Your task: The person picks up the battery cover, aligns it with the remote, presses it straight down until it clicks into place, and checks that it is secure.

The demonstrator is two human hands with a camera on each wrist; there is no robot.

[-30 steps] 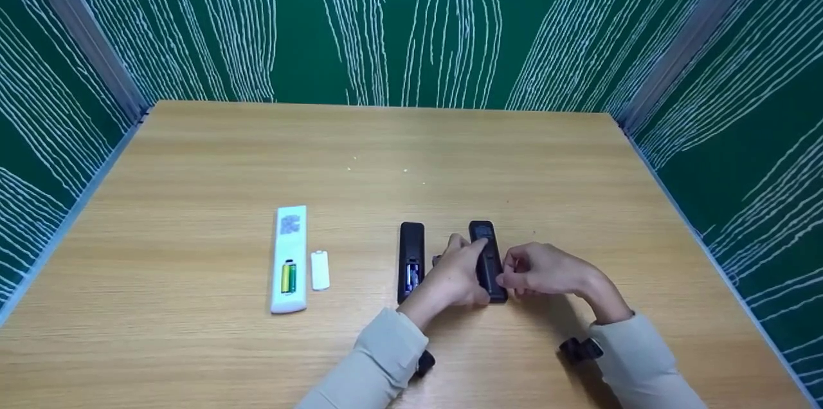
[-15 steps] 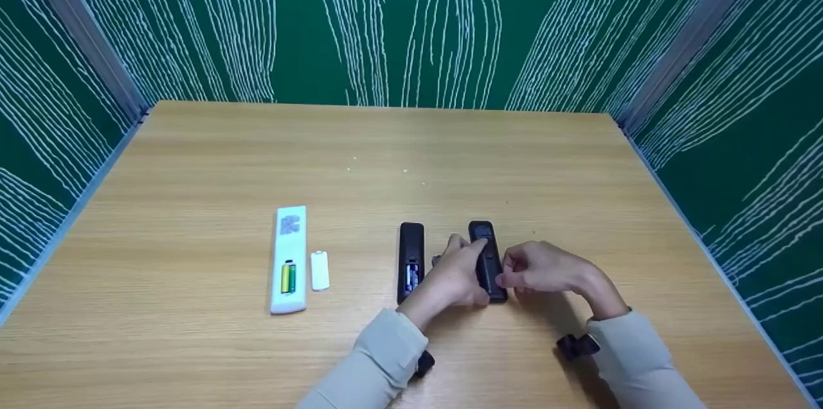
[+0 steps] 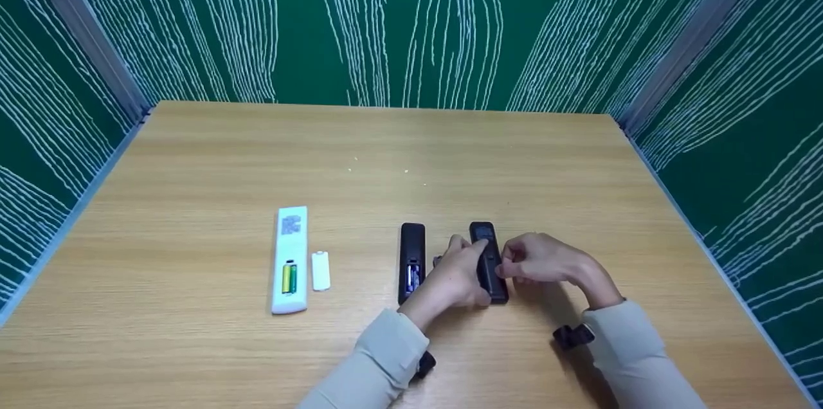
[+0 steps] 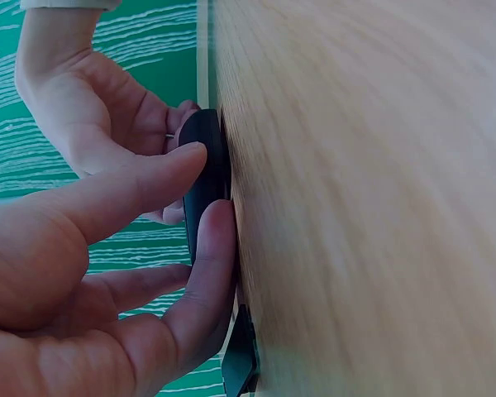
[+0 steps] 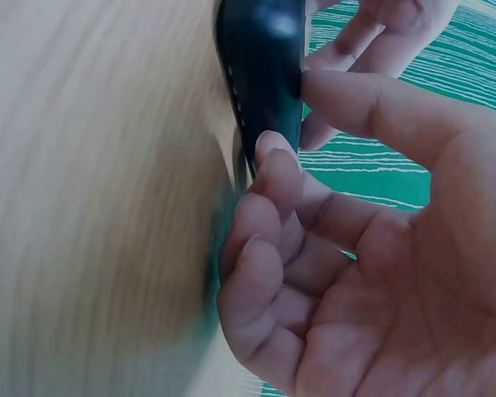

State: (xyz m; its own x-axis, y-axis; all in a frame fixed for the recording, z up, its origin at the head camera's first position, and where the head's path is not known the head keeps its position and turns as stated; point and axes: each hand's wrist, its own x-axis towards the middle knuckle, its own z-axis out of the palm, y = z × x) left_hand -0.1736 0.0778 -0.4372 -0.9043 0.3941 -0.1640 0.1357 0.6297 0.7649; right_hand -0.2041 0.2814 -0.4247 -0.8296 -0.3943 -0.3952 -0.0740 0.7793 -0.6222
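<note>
A black remote control [image 3: 490, 267] lies on the table, under both hands. My left hand [image 3: 458, 274] grips it from the left side, thumb and fingertips along its edges, also seen in the left wrist view. At its right edge is my right hand [image 3: 540, 259], with thumb and index fingertip pinching the remote's side in the right wrist view; its other fingers are curled. Left of these, a second black remote [image 3: 411, 254] shows batteries [image 3: 413, 279] in its open compartment. A small dark piece [image 3: 437, 260] is mostly hidden behind my left hand.
A white remote [image 3: 290, 235] lies back side up at the left, with a yellow and a green battery [image 3: 290, 278] in its open compartment. Its white battery cover [image 3: 320, 271] lies beside it. Small white specks dot the wooden table [image 3: 193, 171]. Green walls [image 3: 411, 23] stand around.
My right hand has shifted slightly up along the black remote's right edge, its forearm moving a little left. My left hand and the other remotes have stayed in place.
</note>
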